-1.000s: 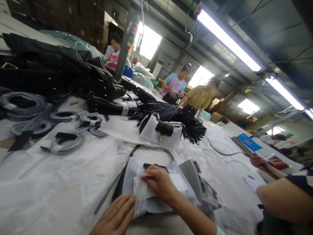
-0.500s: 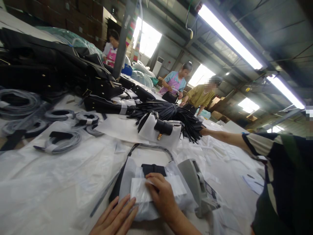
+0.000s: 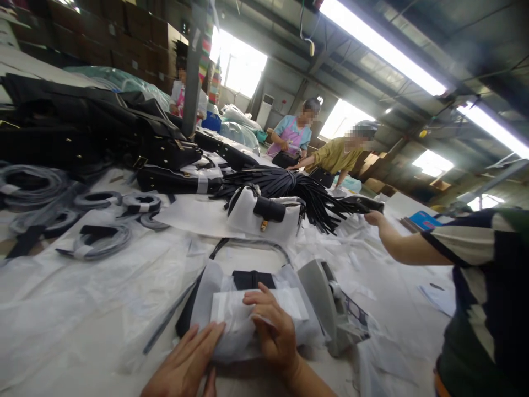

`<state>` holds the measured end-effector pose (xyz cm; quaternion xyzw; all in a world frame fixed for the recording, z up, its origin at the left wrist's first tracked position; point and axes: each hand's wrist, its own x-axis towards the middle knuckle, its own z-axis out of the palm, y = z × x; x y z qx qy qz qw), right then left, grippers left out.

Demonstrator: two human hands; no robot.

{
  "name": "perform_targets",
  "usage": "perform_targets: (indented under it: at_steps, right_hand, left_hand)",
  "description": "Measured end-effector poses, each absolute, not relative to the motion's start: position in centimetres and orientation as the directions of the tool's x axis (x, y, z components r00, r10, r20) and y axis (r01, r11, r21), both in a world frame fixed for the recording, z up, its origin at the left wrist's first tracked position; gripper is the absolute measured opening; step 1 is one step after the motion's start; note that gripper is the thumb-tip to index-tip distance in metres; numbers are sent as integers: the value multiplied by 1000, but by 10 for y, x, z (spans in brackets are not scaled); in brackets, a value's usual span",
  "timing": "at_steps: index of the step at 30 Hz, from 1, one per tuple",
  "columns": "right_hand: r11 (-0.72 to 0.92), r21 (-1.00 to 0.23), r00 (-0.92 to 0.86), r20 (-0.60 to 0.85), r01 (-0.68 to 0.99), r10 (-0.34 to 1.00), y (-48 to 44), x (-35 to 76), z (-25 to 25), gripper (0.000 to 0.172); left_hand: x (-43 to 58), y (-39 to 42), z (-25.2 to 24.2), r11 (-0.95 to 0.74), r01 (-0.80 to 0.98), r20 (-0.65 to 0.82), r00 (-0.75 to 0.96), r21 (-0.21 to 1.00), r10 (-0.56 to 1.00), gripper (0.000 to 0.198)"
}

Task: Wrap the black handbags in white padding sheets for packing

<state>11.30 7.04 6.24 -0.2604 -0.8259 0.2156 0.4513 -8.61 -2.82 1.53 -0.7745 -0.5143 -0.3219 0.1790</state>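
Note:
A handbag (image 3: pixel 253 280) with a black flap and strap lies before me, its body covered in pale, translucent wrapping. A folded white paper (image 3: pixel 229 309) lies across its front. My left hand (image 3: pixel 188 358) rests at the bag's lower left corner, fingers stretched out and close together against the wrapping. Over the paper's middle is my right hand (image 3: pixel 275 331), its fingers bent and pinching what looks like the white sheet; the exact grip is partly hidden. Just right of the bag stands a grey tape dispenser (image 3: pixel 326 303).
Behind is a white-wrapped bag (image 3: pixel 266 218) with a black flap. Black straps (image 3: pixel 281 184) lie bundled beyond it. Coiled straps (image 3: pixel 99 240) and stacked black bags (image 3: pixel 82 132) fill the left. At right, a co-worker's arm (image 3: pixel 405 242) reaches over the table; other people work farther back.
My left hand's fingers have drawn together at the bag's corner. My right hand has lifted and bent its fingers slightly over the paper. The co-worker's arm has moved to the right, holding something dark.

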Motion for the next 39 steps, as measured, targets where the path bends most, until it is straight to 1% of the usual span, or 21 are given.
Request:
perform_targets:
  at_steps: [2, 5, 7, 9, 11, 13, 17, 20, 23, 26, 28, 30, 33, 34, 36, 39]
  right_hand:
    - [839, -515, -507, 684, 174, 525, 65, 117, 67, 20]
    - [909, -405, -611, 695, 102, 379, 56, 125, 73, 28]
    - [942, -324, -662, 687, 90, 300, 50, 131, 74, 22]
    - [958, -268, -692, 674, 98, 260, 45, 137, 73, 17]
    - [953, -288, -709, 651, 97, 270, 42, 142, 71, 16]
    - [931, -354, -711, 633, 88, 308, 39, 145, 69, 16]
    - [900, -431, -654, 662, 67, 366, 32, 145, 69, 27]
    - [906, -422, -658, 672, 37, 340, 25, 142, 74, 27]
    - [919, -391, -665, 673, 50, 323, 21, 141, 84, 23]
    - [905, -409, -641, 665, 115, 383, 24, 140, 94, 24]
    - [875, -450, -634, 627, 180, 453, 31, 136, 101, 25]
    - [819, -512, -630, 553, 259, 545, 43, 128, 107, 23]
    - [727, -588, -627, 428, 354, 651, 67, 112, 111, 15]
    - [708, -599, -625, 402, 374, 669, 76, 107, 111, 12]
    - [680, -608, -619, 362, 410, 697, 91, 97, 109, 7]
    - [616, -652, -629, 263, 443, 731, 107, 88, 107, 5]
  left_hand:
    - [-88, -29, 18, -367, 927, 657, 233, 71, 717, 43]
    - [-90, -27, 20, -394, 919, 639, 295, 14, 711, 43]
    - [-92, -25, 21, -421, 907, 634, 340, -26, 695, 44]
    - [-92, -24, 21, -439, 897, 638, 367, -49, 677, 45]
    - [-91, -25, 23, -456, 888, 632, 391, -68, 668, 46]
    - [-90, -27, 26, -475, 876, 615, 424, -91, 665, 48]
    - [-88, -31, 29, -509, 853, 610, 465, -115, 641, 53]
    - [-89, -32, 26, -491, 866, 617, 436, -91, 656, 55]
    - [-92, -32, 20, -498, 860, 610, 455, -112, 649, 55]
    - [-94, -31, 17, -521, 840, 595, 498, -151, 631, 56]
    - [-94, -30, 18, -525, 838, 589, 501, -147, 635, 57]
    - [-91, -29, 20, -525, 846, 635, 455, -90, 624, 57]
    - [-86, -30, 21, -529, 847, 730, 332, 48, 598, 50]
    - [-85, -30, 21, -523, 847, 738, 289, 100, 610, 47]
    - [-82, -31, 20, -492, 847, 702, 226, 201, 675, 44]
    - [-81, -30, 20, -475, 828, 681, 163, 299, 713, 40]
